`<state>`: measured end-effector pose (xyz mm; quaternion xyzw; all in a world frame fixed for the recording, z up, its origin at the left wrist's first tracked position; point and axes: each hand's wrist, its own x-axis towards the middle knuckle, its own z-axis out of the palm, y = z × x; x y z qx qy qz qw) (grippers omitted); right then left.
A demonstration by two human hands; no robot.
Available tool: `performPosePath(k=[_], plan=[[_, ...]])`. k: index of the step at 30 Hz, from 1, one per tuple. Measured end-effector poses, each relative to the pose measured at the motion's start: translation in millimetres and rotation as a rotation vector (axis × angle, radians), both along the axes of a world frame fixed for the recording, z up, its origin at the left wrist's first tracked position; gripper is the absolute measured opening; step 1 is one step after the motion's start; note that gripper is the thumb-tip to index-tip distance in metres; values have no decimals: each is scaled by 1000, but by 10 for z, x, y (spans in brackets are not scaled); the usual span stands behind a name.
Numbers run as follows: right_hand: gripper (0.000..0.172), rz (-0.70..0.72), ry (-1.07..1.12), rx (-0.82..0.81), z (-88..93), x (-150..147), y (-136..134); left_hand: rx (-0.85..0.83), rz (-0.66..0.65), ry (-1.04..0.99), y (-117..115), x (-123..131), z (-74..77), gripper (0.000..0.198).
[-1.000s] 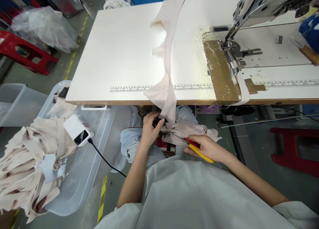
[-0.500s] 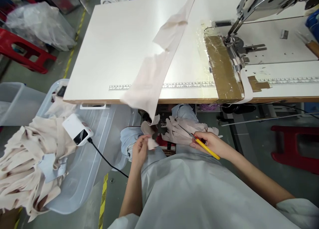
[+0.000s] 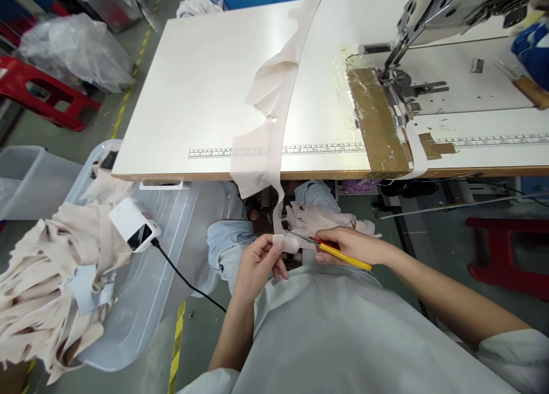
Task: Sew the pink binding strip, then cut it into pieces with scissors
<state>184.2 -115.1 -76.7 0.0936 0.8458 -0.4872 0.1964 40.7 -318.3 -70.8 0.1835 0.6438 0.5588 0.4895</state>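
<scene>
A long pale pink fabric piece (image 3: 281, 105) lies across the white table and hangs over its front edge toward my lap. My left hand (image 3: 262, 262) pinches the lower end of this fabric between thumb and fingers. In my right hand (image 3: 347, 246) is a pair of scissors (image 3: 345, 257) with yellow handles. Their blades point left and meet the fabric beside my left fingers; whether they are closed on it I cannot tell. More pale fabric pieces (image 3: 319, 217) rest on my lap, partly behind my right hand.
A sewing machine (image 3: 398, 56) stands at the right of the table (image 3: 193, 85), with a white strip (image 3: 416, 151) at its front. On the left, a clear plastic bin (image 3: 128, 337) holds beige fabric strips (image 3: 55, 268) and a white device (image 3: 135, 224) with a black cable.
My left hand has moved right and the scissors have come left to the fabric end. The fabric's hanging part now stretches down to my left fingers. The view has shifted slightly.
</scene>
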Motion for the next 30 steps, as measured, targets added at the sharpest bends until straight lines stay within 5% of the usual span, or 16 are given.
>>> performPosePath(k=[9,18,30], plan=[[52,137,-93,-110,13,-133,62,-36,51,-248,-10,-57,-89,42],[51,117,-5,241,28,-116,24,-66,45,-219,5,-81,-115,44],[49,106,38,337,15,-89,-51,-63,26,-203,32,-71,-132,42]])
